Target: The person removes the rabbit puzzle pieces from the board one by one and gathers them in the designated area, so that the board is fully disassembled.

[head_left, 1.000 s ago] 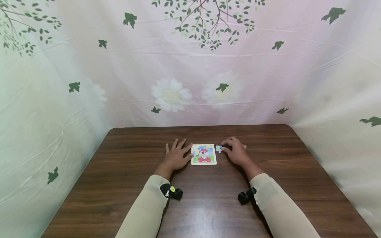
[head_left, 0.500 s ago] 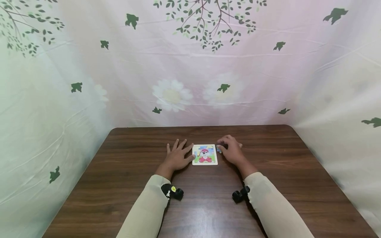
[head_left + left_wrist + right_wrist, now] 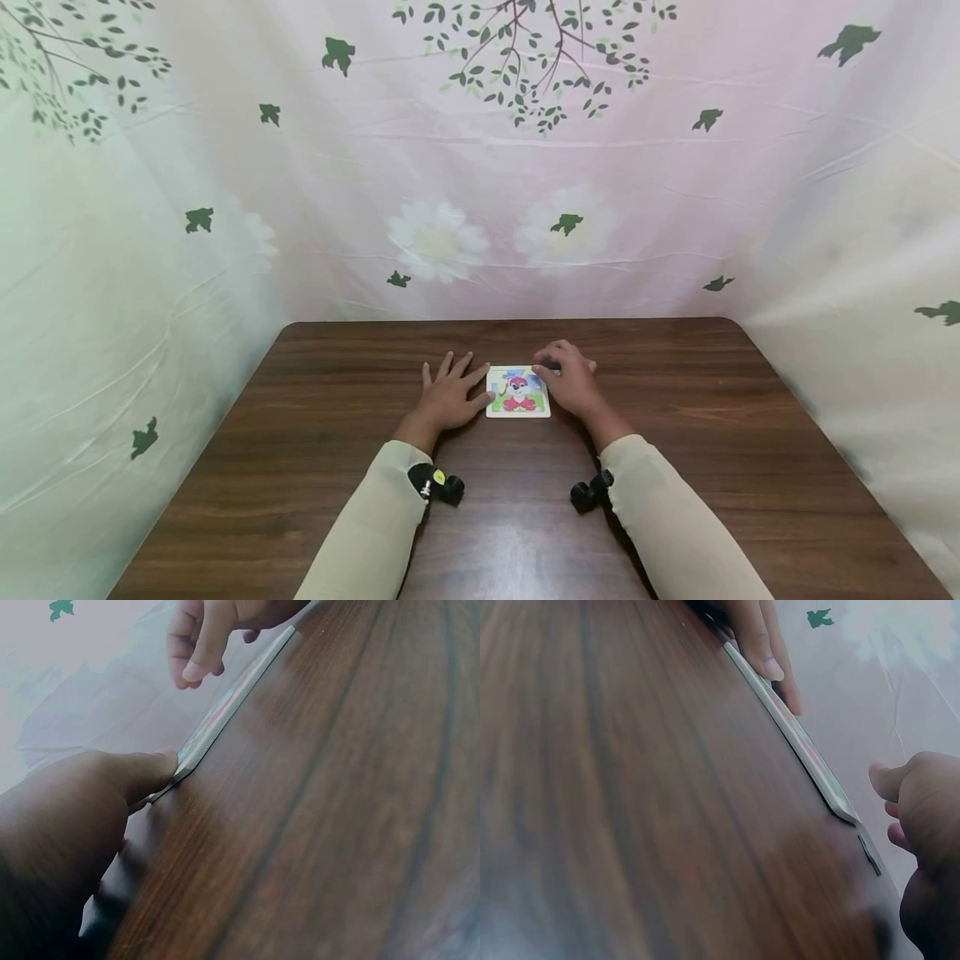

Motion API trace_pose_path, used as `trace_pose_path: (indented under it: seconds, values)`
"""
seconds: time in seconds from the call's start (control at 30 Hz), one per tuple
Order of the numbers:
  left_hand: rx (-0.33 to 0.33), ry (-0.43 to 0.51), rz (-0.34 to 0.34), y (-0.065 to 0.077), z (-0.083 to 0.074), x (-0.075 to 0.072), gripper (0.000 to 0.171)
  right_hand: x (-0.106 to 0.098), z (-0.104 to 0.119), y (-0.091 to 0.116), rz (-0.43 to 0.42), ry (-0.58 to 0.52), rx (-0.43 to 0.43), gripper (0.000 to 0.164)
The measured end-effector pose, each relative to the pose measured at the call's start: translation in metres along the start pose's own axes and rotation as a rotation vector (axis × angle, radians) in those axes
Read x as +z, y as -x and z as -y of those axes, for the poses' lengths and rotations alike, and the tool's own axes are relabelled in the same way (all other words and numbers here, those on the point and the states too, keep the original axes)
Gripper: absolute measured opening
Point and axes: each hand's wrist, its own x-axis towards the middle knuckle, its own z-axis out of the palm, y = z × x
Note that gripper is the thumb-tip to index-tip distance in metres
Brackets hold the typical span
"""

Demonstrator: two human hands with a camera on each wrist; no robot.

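Observation:
A small square jigsaw puzzle (image 3: 518,400) with a white frame and a pink cartoon animal lies flat on the brown table. My left hand (image 3: 448,398) has its fingers spread beside it; the index finger reaches the upper left corner, and the thumb (image 3: 154,771) rests on the left edge. My right hand (image 3: 573,381) hovers over the upper right corner, thumb and fingers bent and apart, with nothing visible between them. A loose puzzle piece (image 3: 870,855) lies flat on the table just off the board's right side, mostly hidden under that hand in the head view.
The dark wooden table (image 3: 300,467) extends around the board. Behind and at both sides hangs a pale cloth (image 3: 480,183) printed with leaves, birds and daisies. Each wrist carries a small black camera (image 3: 588,492).
My right hand has moved left, from beside the loose piece to over the board's upper right corner, covering the piece from above. The left hand has stayed at the board.

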Motion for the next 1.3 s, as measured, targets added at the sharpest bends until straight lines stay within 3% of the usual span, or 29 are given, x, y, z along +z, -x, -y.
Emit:
trace_pose_path:
  seconds: [0.43, 0.83, 1.3]
  values:
    - [0.006, -0.004, 0.011, 0.002, -0.002, -0.003, 0.069, 0.009, 0.013, -0.002, 0.086, 0.028, -0.015, 0.021]
    - [0.015, -0.013, -0.001, 0.002, -0.001, -0.002, 0.068, 0.016, 0.011, -0.003, 0.164, 0.147, -0.03, 0.021]
    - [0.009, -0.018, 0.004, 0.001, 0.0, 0.0, 0.069, 0.017, 0.011, -0.002, 0.161, 0.155, -0.017, 0.017]
